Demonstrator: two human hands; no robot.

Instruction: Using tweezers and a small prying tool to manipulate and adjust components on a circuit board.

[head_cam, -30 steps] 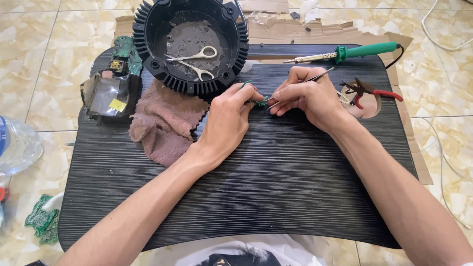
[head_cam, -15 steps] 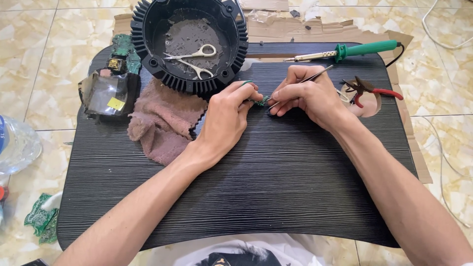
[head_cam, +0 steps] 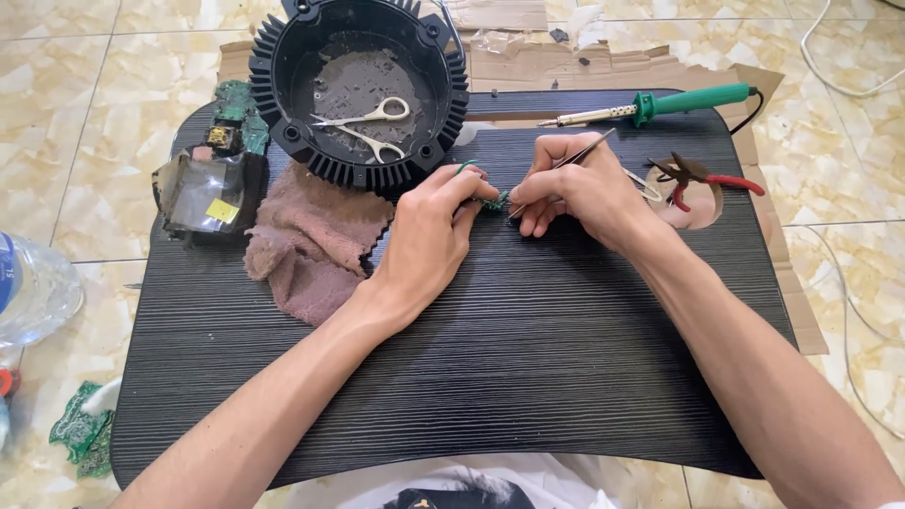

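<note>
On the dark ribbed lap table, the left hand pinches a small green circuit board while the right hand grips thin metal tweezers touching it.

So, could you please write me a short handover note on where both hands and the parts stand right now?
Left hand: pinching a small green circuit board against the black ridged board.
Right hand: holding metal tweezers, tips at the small board.
Nearby: soldering iron lying unheld beyond the hands; red-handled pliers to the right; scissors inside the round black housing; brown cloth to the left.
Done: board pinned, tweezers in place.
Left: the tweezer work itself; its progress is too small to tell.
</note>
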